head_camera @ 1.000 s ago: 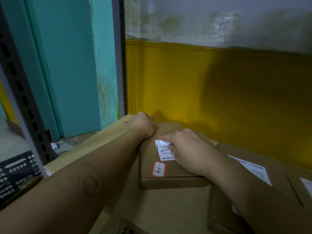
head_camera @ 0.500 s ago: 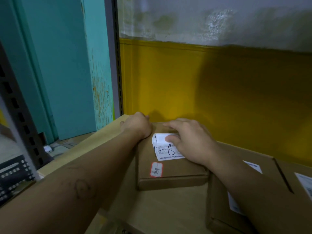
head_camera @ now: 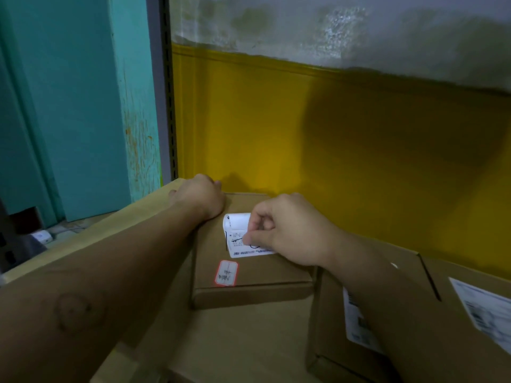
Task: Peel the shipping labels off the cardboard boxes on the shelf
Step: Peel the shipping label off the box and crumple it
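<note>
One wide-angle camera, worn on the person's head, looked forward and down along both forearms. It sat close over the box (head_camera: 210, 261), with the left hand (head_camera: 199, 199), right hand (head_camera: 293, 230) and label (head_camera: 239, 222) near mid-frame. It faced the yellow wall (head_camera: 304, 128), and a teal door (head_camera: 69, 106) filled the left edge.

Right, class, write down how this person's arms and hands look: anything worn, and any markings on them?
The left forearm and right forearm are bare to the frame's edge: no sleeves, watch or wristband show. The left hand and right hand are ungloved, with no ring in view. The left forearm carries a faint ring-shaped mark with smudged edges.
</note>
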A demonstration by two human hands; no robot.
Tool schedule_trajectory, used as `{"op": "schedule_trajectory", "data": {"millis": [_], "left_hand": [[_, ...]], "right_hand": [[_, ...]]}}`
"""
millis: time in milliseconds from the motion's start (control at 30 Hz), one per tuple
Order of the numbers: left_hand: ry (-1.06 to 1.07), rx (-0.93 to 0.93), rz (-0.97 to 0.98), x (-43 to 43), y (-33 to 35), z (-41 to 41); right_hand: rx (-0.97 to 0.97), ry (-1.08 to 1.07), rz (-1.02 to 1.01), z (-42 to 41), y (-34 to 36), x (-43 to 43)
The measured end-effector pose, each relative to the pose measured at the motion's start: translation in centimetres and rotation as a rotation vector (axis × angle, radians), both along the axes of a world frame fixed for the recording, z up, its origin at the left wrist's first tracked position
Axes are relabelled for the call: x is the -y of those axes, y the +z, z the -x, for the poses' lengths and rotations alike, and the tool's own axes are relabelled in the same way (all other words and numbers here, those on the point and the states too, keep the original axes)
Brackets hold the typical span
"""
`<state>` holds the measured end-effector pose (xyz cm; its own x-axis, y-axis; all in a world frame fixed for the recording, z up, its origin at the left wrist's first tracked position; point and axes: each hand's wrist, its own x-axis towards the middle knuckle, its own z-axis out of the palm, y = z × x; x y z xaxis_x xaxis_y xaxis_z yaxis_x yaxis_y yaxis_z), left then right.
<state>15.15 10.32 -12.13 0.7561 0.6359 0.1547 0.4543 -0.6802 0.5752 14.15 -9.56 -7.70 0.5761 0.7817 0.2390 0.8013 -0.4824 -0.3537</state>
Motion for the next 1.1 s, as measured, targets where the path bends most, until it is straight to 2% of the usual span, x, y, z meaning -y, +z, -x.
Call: {"op": "schedule_trajectory", "data": {"millis": [267, 433, 567, 700, 967, 1100], "left_hand": [[-0.014, 0.006, -0.02, 0.3, 0.3, 0.3], [-0.033, 0.01, -0.003, 0.3, 0.3, 0.5], [-0.03, 0.025, -0.007, 0.2, 0.2, 0.4], [-0.011, 0.027, -0.004, 0.1, 0.1, 0.2], [-0.016, 0.028, 0.014, 0.1, 0.1, 0.3], [-0.017, 0.03, 0.019, 0.2, 0.1, 0.4]], "right_hand": [[0.121, -0.004, -0.012, -0.3, -0.5, -0.3], [0.179, -0.007, 0.108, -0.4, -1.0, -0.4], [0.195, -0.033, 0.037, -0.4, -0.6, -0.3], [0.293, -0.059, -0.059, -0.5, -0.3, -0.4], [0.495, -0.097, 0.039, -0.9, -0.9, -1.3], [0.47, -0.094, 0.091, -0.9, -0.7, -1.6]]}}
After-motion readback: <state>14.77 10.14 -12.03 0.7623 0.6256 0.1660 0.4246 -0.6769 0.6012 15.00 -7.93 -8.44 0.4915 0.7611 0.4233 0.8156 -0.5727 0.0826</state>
